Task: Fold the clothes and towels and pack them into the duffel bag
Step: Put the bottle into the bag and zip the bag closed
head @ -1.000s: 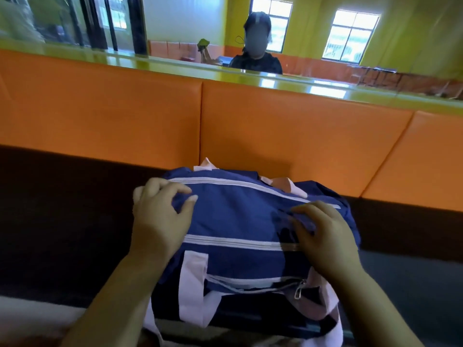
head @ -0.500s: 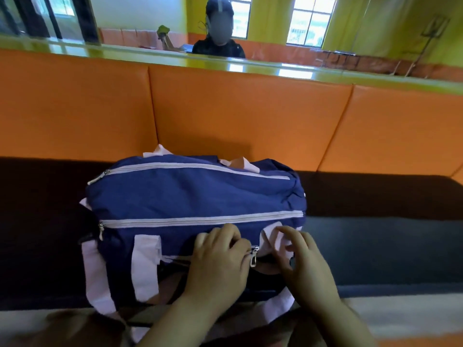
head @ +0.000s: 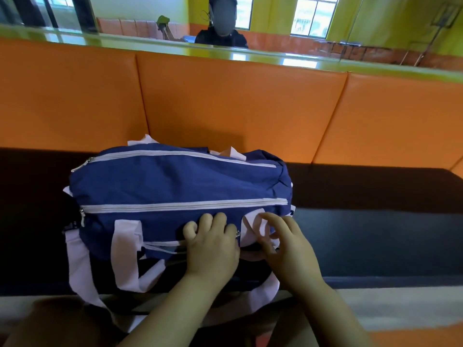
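On the dark seat [head: 363, 234] below the orange backrest [head: 238, 101] lies the blue duffel bag [head: 175, 181]. The left hand [head: 213, 249] curls its fingers against the bag's front beside a zip pull [head: 237, 234]; whether they pinch anything I cannot tell. The right hand [head: 290, 249], fingers loosely spread, touches a pink strap [head: 253, 229].

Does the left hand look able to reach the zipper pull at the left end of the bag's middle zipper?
Probably yes. The left hand lies on the front of the bag, and the zipper pull hangs uncovered at its left end; only a flat pink strap lies between them.
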Motion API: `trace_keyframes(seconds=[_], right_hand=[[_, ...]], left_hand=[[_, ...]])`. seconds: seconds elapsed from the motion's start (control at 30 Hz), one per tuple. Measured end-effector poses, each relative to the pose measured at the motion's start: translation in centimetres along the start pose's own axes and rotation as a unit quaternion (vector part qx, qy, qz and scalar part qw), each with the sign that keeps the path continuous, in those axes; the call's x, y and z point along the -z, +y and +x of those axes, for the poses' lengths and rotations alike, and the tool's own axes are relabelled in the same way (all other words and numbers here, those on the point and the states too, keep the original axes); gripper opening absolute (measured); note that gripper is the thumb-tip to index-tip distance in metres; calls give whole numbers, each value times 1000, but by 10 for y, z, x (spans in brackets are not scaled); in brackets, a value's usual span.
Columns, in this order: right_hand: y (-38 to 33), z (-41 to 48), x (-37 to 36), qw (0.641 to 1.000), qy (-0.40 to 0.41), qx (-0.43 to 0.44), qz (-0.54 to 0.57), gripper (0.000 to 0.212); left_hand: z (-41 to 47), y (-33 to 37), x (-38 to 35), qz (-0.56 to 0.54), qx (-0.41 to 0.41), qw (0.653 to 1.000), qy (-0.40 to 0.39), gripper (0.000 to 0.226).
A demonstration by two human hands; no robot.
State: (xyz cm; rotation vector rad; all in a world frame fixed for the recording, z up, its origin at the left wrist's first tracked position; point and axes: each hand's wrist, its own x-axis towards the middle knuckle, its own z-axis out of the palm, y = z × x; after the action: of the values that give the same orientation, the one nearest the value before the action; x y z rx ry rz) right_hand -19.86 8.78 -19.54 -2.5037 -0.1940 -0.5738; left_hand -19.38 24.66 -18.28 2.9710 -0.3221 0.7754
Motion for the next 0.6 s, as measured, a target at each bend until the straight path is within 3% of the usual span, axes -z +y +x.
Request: trace_keyframes(seconds=[0.2, 0.37, 0.6], right_hand=[[3, -4, -7, 998, 48, 43, -14, 51], [-12, -1, -8, 991, 93, 69, -66, 40], [-19, 8, -15, 982, 91, 95, -133, 59]], left_hand=[[-2, -8, 4, -20, -11, 1000, 21, 20], [-2, -8, 1, 8, -23, 1000, 4, 14], [0, -14, 14, -12, -38, 999, -27, 16]])
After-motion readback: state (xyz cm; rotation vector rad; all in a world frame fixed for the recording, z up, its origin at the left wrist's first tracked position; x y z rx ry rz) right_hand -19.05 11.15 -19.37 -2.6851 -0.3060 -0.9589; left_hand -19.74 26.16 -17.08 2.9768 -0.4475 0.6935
